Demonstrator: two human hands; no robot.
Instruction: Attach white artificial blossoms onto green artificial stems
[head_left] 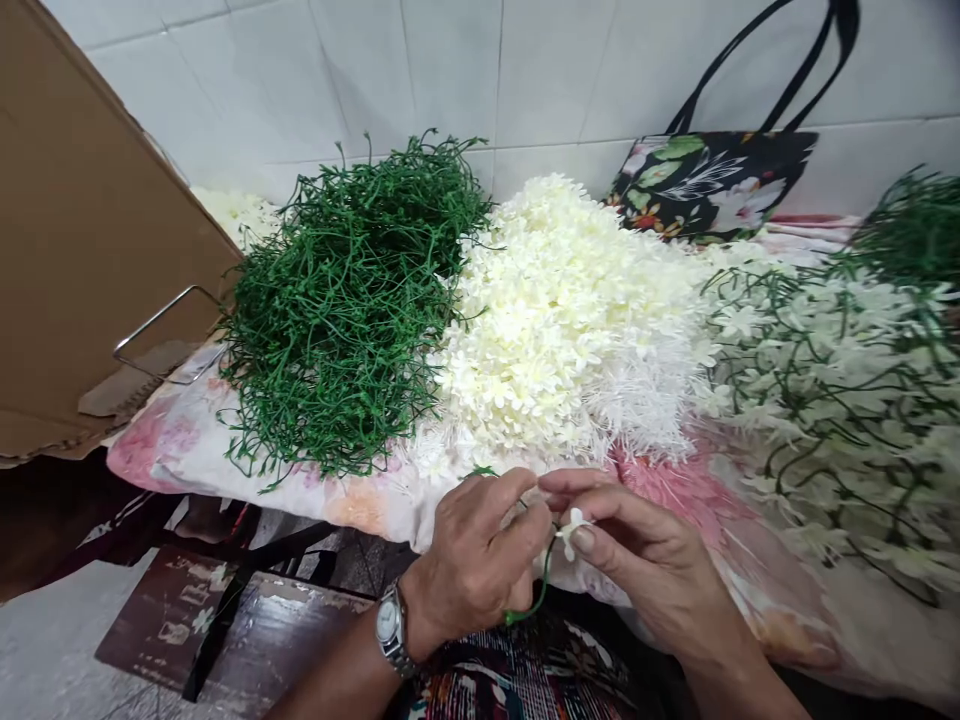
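My left hand [472,560], with a wristwatch [391,630] on its wrist, is closed around a thin green plastic stem [541,585] that curves down below my fingers. My right hand [637,550] pinches a small white artificial flower [576,524] at the stem's top end. Both hands meet at the front edge of a floral cloth [187,440]. Just behind them lies a big heap of white flower heads [570,320]. A pile of bare green stems [345,300] sits to its left.
Finished stems with white flowers [840,390] lie heaped at the right. A black floral tote bag [712,180] leans on the tiled wall. A brown cardboard sheet [82,230] and a metal handle [161,335] stand at the left. A dark low stool [217,620] is below.
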